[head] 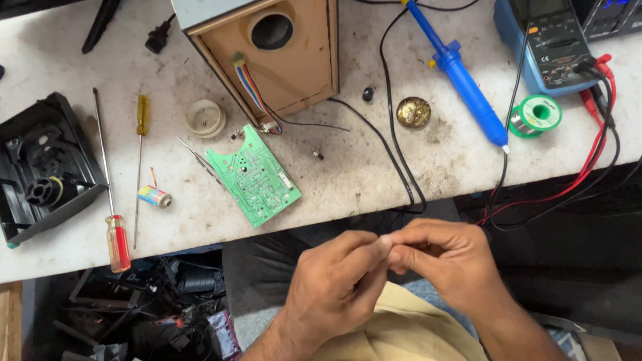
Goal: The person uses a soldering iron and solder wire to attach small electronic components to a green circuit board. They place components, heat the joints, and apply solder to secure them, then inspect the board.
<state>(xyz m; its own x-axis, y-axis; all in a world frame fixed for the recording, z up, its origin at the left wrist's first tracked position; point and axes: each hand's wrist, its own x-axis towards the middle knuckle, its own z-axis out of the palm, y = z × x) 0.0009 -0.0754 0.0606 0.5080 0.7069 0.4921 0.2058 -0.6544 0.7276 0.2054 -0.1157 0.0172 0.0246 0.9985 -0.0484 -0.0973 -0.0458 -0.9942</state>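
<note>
two hands [394,257], fingertips pinched together, below bench [374,167]

Head-worn view, steeply down, close.

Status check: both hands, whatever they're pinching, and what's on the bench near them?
Left hand and right hand fingertips pinched together below bench edge; item between them too small to tell. Green circuit board nearest, untouched. Black cables hang off bench edge.
</note>
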